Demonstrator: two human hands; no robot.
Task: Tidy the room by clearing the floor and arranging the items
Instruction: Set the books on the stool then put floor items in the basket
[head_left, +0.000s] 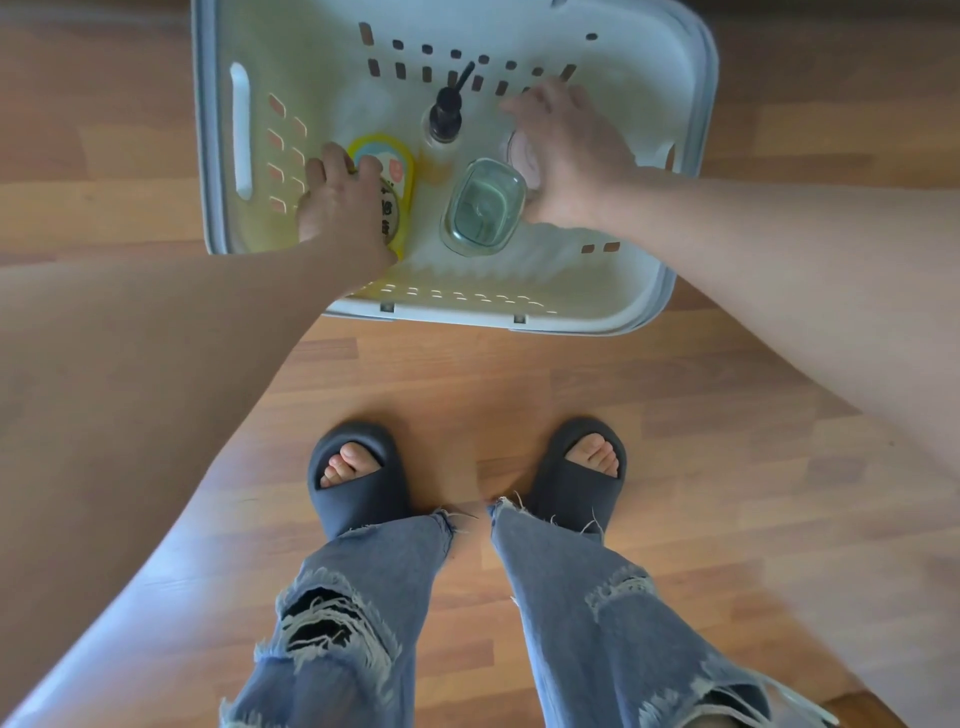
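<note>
If the left hand (345, 208) gripping the yellow pack (387, 171) bumps the glass box (485, 208), it may crack, while the right hand (566, 150) grips a clear jar (522, 153) in the basket (218, 130)

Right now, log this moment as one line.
left hand: on yellow container | right hand: on pink-lidded jar | both inside basket | basket on floor

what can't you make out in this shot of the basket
- Head view: the thing under the right hand is mostly covered and blurred; only a pale round edge shows.
- Label on the yellow container: partly hidden by the left hand, print too small.
- Far edge of the basket: cut off by the top of the frame.
- Pump bottle: body seen end-on, contents unclear.
</note>
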